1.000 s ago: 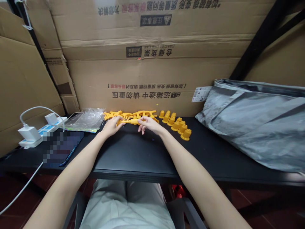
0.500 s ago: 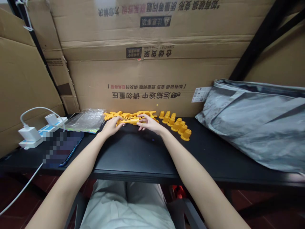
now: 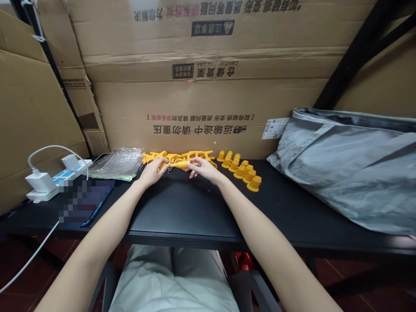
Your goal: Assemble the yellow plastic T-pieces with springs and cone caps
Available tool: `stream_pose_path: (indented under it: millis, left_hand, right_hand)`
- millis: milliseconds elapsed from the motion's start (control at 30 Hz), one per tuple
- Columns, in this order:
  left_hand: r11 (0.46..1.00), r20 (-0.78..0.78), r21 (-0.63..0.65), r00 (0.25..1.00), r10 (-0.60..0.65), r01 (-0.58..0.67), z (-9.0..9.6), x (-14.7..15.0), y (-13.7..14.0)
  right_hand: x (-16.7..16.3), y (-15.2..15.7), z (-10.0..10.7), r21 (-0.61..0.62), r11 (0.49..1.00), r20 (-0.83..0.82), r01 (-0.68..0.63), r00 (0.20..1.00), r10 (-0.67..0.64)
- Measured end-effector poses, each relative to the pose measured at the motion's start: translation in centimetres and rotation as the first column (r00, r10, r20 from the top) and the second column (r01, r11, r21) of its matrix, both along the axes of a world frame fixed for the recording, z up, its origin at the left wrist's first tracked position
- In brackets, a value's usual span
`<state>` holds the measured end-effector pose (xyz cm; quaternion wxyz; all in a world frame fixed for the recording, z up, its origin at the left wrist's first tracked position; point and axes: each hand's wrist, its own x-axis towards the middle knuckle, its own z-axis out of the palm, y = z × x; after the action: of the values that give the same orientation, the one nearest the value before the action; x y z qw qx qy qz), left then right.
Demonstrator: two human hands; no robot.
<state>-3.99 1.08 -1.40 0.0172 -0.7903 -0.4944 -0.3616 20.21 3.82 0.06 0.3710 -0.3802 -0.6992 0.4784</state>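
Observation:
Between my two hands a yellow plastic piece (image 3: 179, 164) lies lengthwise, narrow on the left and wider on the right. My left hand (image 3: 154, 171) pinches its left end with thumb and fingers. My right hand (image 3: 202, 168) grips the wider right end. Just behind the hands, yellow branched plastic pieces (image 3: 198, 154) lie in a heap against the cardboard. Small dark curled bits, too small to name, show beside my left hand. To the right of my right hand, several yellow cup-shaped pieces (image 3: 240, 171) stand in slanting rows, wide rim down.
A clear plastic bag (image 3: 118, 162) lies left of the heap. Further left are a power strip (image 3: 45, 194) with white chargers and a dark tablet (image 3: 87, 203), partly pixelated. Cardboard (image 3: 201, 99) walls the black table (image 3: 182, 212). A grey fabric bag (image 3: 344, 169) fills the right side.
The fingers of my right hand have closed in more tightly around the wide end of the yellow piece. My left hand keeps nearly the same place.

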Motion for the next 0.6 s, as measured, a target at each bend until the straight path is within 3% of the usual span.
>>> stream_pose_path:
  millis: [400, 600]
  left_hand:
    - [1.000, 0.005, 0.012, 1.000, 0.001, -0.002, -0.36, -0.08, 0.35]
    - [1.000, -0.010, 0.008, 1.000, -0.003, 0.003, -0.52, -0.17, 0.54]
  right_hand:
    - [-0.17, -0.30, 0.28, -0.020, 1.000, 0.041, 0.011, 0.999, -0.010]
    - [0.61, -0.05, 0.05, -0.022, 0.996, 0.080, -0.084, 0.993, 0.085]
